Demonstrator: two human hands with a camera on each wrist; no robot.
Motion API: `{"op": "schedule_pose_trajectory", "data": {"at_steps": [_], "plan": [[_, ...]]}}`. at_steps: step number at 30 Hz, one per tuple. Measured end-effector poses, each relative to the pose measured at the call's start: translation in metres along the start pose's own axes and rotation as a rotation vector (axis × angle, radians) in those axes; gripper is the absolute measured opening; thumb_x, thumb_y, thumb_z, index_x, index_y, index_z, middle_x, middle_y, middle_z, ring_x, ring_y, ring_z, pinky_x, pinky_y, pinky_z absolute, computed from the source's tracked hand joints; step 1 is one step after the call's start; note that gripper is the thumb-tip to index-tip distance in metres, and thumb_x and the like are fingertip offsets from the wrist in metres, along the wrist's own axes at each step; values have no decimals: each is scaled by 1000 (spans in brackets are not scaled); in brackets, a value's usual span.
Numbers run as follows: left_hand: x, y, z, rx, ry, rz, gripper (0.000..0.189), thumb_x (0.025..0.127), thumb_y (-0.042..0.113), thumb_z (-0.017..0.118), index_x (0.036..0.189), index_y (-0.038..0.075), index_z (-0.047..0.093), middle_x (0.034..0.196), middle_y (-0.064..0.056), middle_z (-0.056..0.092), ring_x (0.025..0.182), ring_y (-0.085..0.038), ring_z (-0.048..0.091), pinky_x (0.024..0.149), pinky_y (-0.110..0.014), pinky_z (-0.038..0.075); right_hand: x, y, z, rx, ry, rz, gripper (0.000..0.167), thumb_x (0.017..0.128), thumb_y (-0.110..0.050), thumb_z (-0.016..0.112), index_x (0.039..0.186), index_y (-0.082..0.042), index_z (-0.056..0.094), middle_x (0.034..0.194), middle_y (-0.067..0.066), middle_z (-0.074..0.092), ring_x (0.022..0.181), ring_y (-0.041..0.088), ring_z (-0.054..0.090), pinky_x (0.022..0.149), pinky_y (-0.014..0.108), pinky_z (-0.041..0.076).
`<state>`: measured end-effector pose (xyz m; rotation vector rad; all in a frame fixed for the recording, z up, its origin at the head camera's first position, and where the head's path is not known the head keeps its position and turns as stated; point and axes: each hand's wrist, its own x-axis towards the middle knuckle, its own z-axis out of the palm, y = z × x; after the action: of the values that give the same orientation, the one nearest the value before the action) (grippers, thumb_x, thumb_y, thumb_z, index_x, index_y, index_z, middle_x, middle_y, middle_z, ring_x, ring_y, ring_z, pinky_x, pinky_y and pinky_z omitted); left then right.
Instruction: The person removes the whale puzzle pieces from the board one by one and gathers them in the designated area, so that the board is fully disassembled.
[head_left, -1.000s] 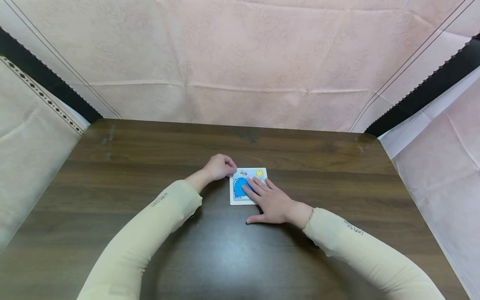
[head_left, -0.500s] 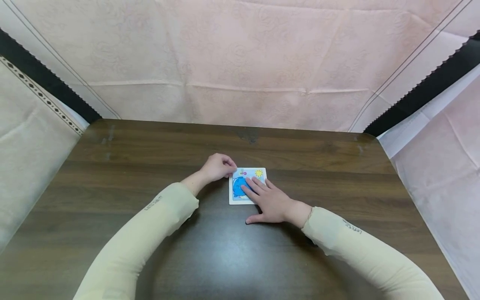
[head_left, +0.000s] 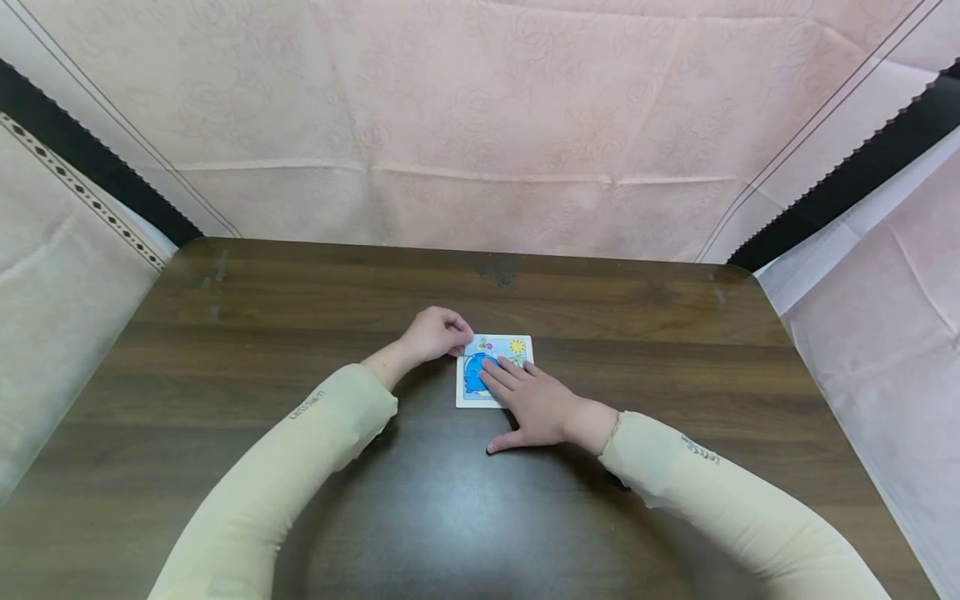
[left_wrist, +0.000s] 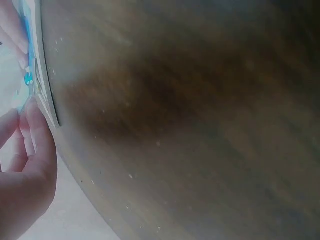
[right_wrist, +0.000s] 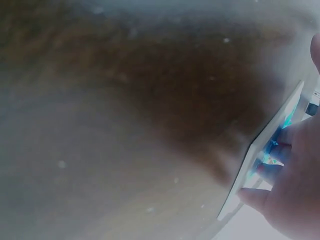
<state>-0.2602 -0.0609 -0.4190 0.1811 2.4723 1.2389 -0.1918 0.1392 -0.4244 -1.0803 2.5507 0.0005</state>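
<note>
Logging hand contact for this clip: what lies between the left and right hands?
In the head view, part of the picture board, with some of its blue figure, lies between the left hand at its corner and the right hand on it.

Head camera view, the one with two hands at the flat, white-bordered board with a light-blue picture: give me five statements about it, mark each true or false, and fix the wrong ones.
1. The flat, white-bordered board with a light-blue picture lies on the brown wood-grain table. True.
2. The bare left hand is at the board's lower right corner. False: its fingertips are at the upper left corner.
3. The bare right hand has its fingers over the board's picture. True.
4. The yellow printed sun is at the picture's lower left. False: it is at the upper right.
5. Both long fabric sleeves are black. False: they are pale yellow.
</note>
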Motion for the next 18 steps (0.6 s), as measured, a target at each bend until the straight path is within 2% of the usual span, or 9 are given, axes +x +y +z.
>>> {"op": "schedule_pose_trajectory", "data": {"at_steps": [2,4,7,10,13,16,18], "plan": [[-1,1,0,-7,6,-11,20,92,17,58,101,0,67,86,-12,66,71,-14,63,70,-26,56,0,-1,-1,-4,-5,2,98,79,-72,49,150,-14,16,158,3,11,146,23,9,116,49,17],[-1,4,0,-55,31,-54,23,93,18,56,105,0,65,86,-12,65,69,-12,62,70,-26,56,0,-1,-1,-12,-10,3,98,79,-72,50,150,-14,15,158,3,11,146,23,9,117,49,17],[1,9,-5,-173,108,-108,26,95,19,53,110,-1,63,88,-13,64,66,-9,61,70,-25,56,1,-1,-2,-21,-16,4,99,78,-72,50,151,-15,15,158,2,10,146,23,9,117,49,16],[5,12,-16,-283,164,-129,28,95,19,53,113,-1,60,93,-15,63,66,-9,61,71,-24,56,1,-1,-3,-19,-25,11,100,77,-73,50,151,-16,14,158,2,9,146,23,8,117,49,16],[7,9,-27,-316,129,-142,29,95,19,53,116,-1,58,100,-17,61,71,-10,62,72,-22,56,1,-1,-2,-11,-31,12,100,77,-73,50,151,-16,14,158,2,9,146,24,8,116,49,17],[6,1,-36,-329,79,-163,31,96,19,52,119,0,56,105,-17,60,75,-10,62,75,-22,55,1,-1,-1,-5,-23,8,100,77,-72,51,151,-15,15,158,3,9,146,24,8,116,50,17],[6,-5,-41,-340,67,-172,31,96,19,53,120,0,56,107,-17,60,76,-10,62,76,-23,55,0,-2,0,-10,-20,6,100,78,-72,50,151,-14,14,158,3,9,146,24,8,116,50,18]]}}
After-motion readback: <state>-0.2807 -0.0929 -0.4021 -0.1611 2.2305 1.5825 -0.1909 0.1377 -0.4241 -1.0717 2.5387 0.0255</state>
